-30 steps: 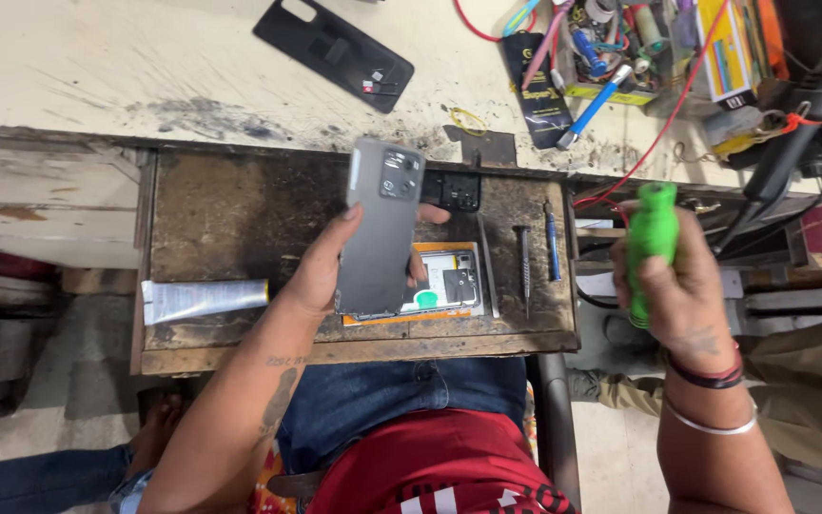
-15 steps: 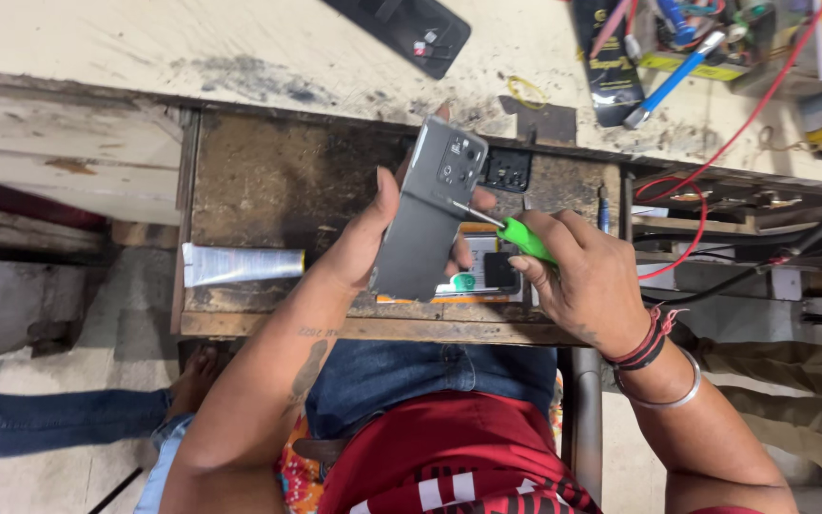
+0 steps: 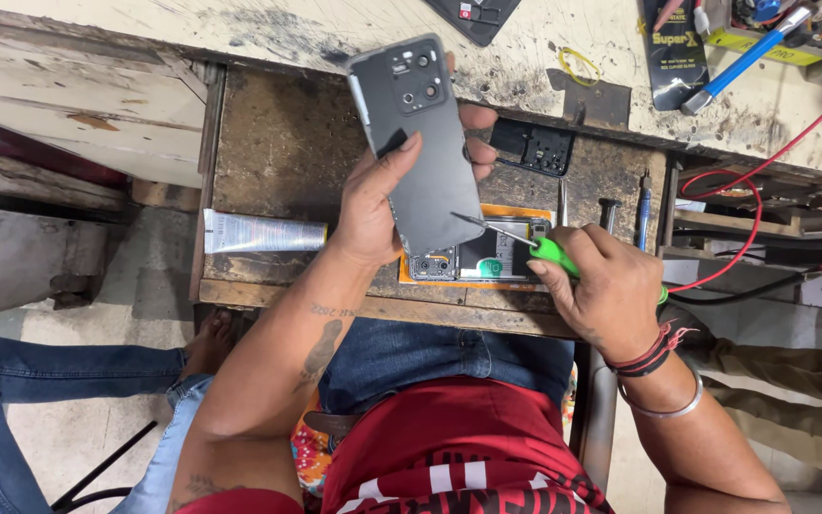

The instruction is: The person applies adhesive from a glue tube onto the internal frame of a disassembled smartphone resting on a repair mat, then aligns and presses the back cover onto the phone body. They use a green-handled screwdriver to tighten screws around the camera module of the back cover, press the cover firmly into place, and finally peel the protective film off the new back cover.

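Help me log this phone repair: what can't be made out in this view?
- Opened phone: head view, left part hidden behind the grey back cover in the left hand.
- Screwdriver: handle mostly buried in the right hand.
- Black cover: cut by top edge.

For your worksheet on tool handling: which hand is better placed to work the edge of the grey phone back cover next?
Probably the right hand: it holds the green-handled screwdriver, whose tip sits at the grey phone back cover. The left hand is occupied gripping that cover.
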A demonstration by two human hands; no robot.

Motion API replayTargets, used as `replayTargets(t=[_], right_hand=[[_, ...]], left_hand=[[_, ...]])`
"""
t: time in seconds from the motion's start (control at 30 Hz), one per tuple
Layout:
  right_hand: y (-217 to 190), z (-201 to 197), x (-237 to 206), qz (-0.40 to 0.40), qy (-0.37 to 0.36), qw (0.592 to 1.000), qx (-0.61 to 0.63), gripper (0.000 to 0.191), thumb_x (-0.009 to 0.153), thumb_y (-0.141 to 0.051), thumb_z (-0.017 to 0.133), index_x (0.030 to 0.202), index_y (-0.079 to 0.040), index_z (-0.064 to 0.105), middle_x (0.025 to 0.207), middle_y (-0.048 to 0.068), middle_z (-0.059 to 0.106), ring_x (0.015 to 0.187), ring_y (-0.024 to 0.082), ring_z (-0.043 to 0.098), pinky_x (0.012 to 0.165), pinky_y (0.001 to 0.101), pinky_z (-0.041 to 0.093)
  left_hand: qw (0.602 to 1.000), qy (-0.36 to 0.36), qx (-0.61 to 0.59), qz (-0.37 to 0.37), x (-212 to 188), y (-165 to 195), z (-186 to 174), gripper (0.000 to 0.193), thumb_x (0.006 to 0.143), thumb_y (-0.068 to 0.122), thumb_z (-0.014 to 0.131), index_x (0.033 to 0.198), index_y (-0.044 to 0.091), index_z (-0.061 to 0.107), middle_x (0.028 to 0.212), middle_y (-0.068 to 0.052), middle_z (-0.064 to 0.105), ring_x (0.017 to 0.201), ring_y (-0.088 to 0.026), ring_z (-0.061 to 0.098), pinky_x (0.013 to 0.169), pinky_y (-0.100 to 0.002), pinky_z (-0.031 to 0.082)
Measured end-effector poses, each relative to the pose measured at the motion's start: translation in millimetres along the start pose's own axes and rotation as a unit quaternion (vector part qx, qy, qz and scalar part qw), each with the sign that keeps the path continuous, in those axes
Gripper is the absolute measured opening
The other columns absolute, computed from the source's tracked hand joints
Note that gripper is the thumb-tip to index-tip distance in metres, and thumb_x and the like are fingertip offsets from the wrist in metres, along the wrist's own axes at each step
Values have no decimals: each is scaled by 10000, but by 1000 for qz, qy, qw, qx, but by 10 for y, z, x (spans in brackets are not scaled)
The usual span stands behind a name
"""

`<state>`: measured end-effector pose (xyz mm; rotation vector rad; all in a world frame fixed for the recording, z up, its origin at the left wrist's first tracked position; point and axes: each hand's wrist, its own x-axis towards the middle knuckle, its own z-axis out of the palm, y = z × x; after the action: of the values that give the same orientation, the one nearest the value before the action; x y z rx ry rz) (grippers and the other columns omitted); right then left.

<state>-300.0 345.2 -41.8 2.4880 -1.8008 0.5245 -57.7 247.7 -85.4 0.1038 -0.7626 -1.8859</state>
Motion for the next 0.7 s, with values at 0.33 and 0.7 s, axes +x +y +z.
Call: replayTargets(t=[0.33,0.7], right_hand=[[18,48,-34,23,17,999,-29,290,913,-392,783,974,-117,716,759,77,615,640,305,625,559,420,461],[44,51,-6,24,16,999,-43,298,924,-417,773,975,-127,725,762,68,614,640,303,624,548,419,455]], left_hand=[[999,12,19,46,-13,-7,25,594,1173,222,433,1684,95,158,1458,-172,521,1219,-272,647,1030,-479,601],[999,16,26,35,-18,5,41,652,1156,187,429,1720,143,106,1427,-188,544,1175,-274,666,1000,-455,611]])
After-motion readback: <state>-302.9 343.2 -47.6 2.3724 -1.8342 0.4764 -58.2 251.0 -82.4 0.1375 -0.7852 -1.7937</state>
